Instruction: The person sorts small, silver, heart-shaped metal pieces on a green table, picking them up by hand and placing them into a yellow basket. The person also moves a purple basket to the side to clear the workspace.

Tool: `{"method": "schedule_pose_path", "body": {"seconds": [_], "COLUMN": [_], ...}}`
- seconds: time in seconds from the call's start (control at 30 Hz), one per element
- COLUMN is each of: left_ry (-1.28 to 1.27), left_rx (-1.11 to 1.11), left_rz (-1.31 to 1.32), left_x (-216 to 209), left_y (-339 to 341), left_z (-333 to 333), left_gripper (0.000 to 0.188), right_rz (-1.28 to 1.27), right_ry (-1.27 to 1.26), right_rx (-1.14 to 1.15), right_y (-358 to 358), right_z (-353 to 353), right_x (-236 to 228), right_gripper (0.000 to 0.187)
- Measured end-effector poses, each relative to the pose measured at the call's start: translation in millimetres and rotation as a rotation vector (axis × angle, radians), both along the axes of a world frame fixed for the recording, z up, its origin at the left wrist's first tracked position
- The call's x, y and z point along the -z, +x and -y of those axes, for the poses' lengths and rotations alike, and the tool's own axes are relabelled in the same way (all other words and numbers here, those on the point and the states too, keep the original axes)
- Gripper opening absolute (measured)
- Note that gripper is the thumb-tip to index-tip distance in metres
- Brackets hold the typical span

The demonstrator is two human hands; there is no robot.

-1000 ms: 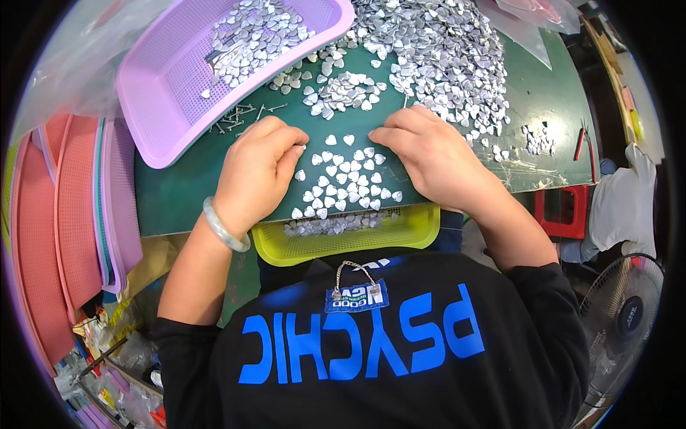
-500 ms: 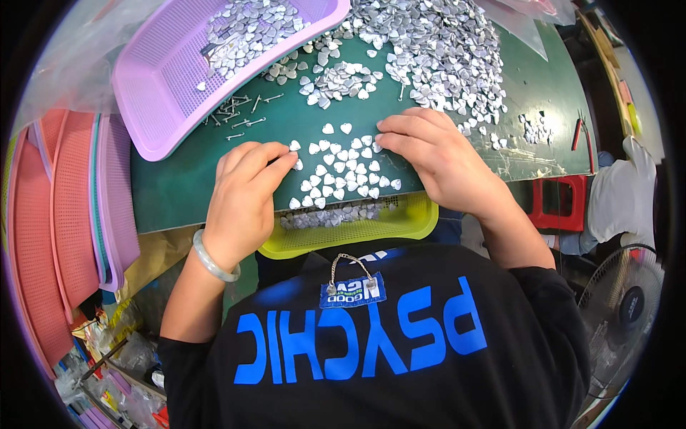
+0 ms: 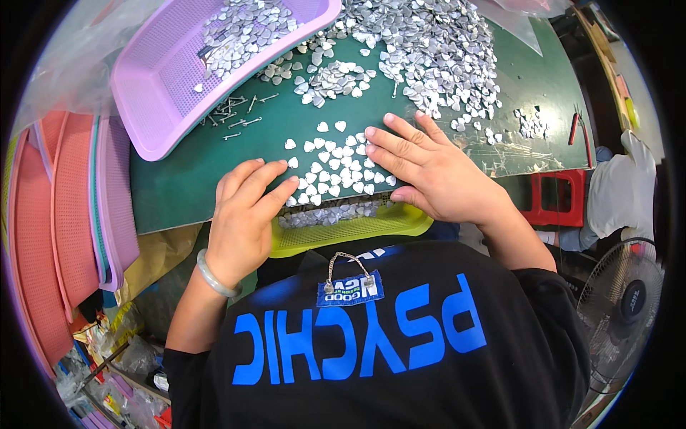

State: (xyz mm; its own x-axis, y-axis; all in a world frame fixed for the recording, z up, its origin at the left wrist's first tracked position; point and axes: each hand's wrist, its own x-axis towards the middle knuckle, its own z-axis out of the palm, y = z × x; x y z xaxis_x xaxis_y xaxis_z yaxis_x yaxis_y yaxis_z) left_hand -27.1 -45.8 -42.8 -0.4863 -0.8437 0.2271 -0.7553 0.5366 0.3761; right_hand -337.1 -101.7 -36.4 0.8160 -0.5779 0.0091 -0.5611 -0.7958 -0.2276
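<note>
Small silver heart-shaped pieces [image 3: 346, 163] lie in a loose patch on the green tabletop [image 3: 246, 146], close to its near edge. At the patch's left side is my left hand [image 3: 246, 200], its fingers apart and the fingertips beside the outermost hearts. My right hand [image 3: 429, 164] rests flat at the right side, fingers spread, with fingertips at the hearts there. Neither hand grips anything. Just below the table edge sits a yellow-green basket [image 3: 343, 242] with more of the pieces inside.
A purple basket [image 3: 153, 114] holding hearts stands at the back left, with small metal pins [image 3: 229, 107] beside it. Beyond the patch lie a small heap [image 3: 332, 82] and a big heap of hearts [image 3: 443, 53]. Red-handled pliers [image 3: 574, 129] lie far right, above a red stool [image 3: 557, 200].
My right hand has turned flatter and come in lower, its thumb now spread by the near edge. The patch is narrower on the right. My left fingers have spread apart.
</note>
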Motion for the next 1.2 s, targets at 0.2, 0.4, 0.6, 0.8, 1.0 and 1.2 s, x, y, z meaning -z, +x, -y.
{"method": "schedule_pose_path", "body": {"seconds": [0.2,0.4,0.6,0.8,1.0,1.2], "left_ry": [-0.024,-0.002,-0.033,-0.002,-0.015,0.017], "left_rx": [0.022,0.094,0.011,0.069,-0.044,0.045], "left_rz": [0.017,0.004,0.030,-0.056,-0.011,-0.020], "left_x": [2,-4,4,3,-1,0], "left_y": [-2,-1,-9,-6,-18,-12], "left_z": [-2,-2,5,8,18,18], "left_gripper": [0.042,0.040,0.043,0.041,0.041,0.040], "right_rz": [-0.029,0.026,0.025,0.049,0.097,0.116], "right_ry": [0.042,0.085,0.066,0.135,0.000,0.060], "right_rx": [-0.002,-0.087,-0.038,-0.133,-0.016,-0.116], "right_y": [3,8,19,22,34,34], "right_z": [-4,-8,2,6,14,20], "right_x": [-3,-5,3,-5,4,-3], "right_gripper": [0.072,0.076,0.089,0.087,0.076,0.072]}}
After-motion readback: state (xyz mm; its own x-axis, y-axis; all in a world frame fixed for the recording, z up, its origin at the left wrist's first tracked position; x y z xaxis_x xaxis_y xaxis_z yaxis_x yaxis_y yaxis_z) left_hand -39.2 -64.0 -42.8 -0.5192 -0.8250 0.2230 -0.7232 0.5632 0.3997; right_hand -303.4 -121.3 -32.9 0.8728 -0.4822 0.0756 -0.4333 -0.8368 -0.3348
